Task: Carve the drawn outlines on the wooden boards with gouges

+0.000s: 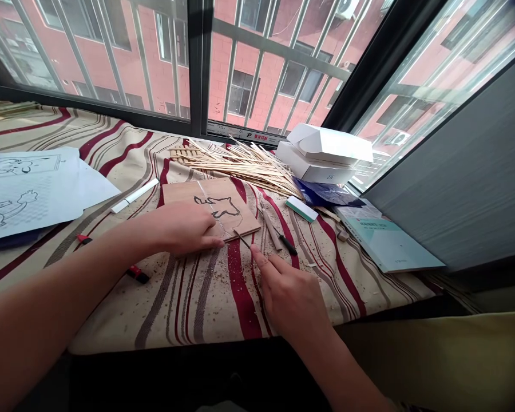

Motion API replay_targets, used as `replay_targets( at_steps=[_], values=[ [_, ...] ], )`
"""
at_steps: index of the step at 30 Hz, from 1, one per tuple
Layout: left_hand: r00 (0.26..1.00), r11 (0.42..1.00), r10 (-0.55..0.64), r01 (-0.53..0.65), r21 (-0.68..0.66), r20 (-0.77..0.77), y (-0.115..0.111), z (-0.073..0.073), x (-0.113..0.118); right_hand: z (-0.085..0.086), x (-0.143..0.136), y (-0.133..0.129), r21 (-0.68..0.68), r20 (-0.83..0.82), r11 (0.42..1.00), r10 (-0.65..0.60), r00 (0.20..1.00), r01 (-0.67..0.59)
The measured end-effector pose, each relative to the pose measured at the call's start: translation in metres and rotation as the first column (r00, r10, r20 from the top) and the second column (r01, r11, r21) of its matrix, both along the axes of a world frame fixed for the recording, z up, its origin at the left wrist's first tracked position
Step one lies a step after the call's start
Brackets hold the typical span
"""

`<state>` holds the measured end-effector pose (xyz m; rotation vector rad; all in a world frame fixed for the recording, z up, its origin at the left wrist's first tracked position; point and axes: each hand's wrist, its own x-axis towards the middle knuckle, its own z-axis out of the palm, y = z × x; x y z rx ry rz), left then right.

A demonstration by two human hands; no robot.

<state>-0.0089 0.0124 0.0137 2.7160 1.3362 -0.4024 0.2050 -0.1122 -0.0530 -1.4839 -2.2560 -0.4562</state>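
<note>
A flat wooden board [182, 191] with a black outline drawn on it lies on the striped cloth. My left hand [186, 229] rests over its near left part, fingers bent and thumb along the near edge, holding it down. In my right hand [289, 286] is a slim carving tool [243, 239], its handle hidden by the closed fingers. The tool's thin dark shaft points to the board's near right edge, where its tip appears to touch. Just right of the board lie a tool with a pale wooden handle [271, 230] and a black-handled tool [287, 245].
Wood crumbs dot the striped cloth [214, 320]. Behind the board are thin wooden sticks [249, 166] and a white box [321, 157]. A green-white eraser [301, 209] and a book [390, 240] lie right; drawn sheets [34, 189], a white pen [135, 195] and a red-black cutter [137, 274] lie left.
</note>
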Motion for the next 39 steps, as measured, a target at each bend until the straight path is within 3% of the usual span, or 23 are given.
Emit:
replay_targets(
  at_steps=[10,24,30,33,39],
  values=[
    [0.999,0.999,-0.028,0.027,-0.019,-0.033,-0.001,0.001,0.002,0.007,-0.005,0.008,0.001,0.107,0.997,0.075,0.991,-0.075],
    [0.998,0.999,-0.037,0.036,-0.022,-0.047,-0.001,0.001,0.004,0.009,-0.003,0.003,-0.012,0.105,0.998,0.06,0.993,-0.059],
    [0.999,0.999,-0.027,0.026,-0.029,-0.028,0.001,0.001,0.003,0.009,-0.005,0.006,-0.077,0.113,0.996,0.053,0.992,-0.044],
    [0.999,0.999,-0.039,0.038,-0.032,-0.014,0.001,0.0,0.001,0.011,-0.003,0.007,-0.127,0.053,0.992,0.02,0.998,-0.013],
    [0.998,0.998,-0.06,0.059,-0.019,-0.033,0.001,-0.001,-0.001,0.011,0.013,-0.003,-0.13,-0.27,0.991,0.006,0.963,-0.043]
  ],
)
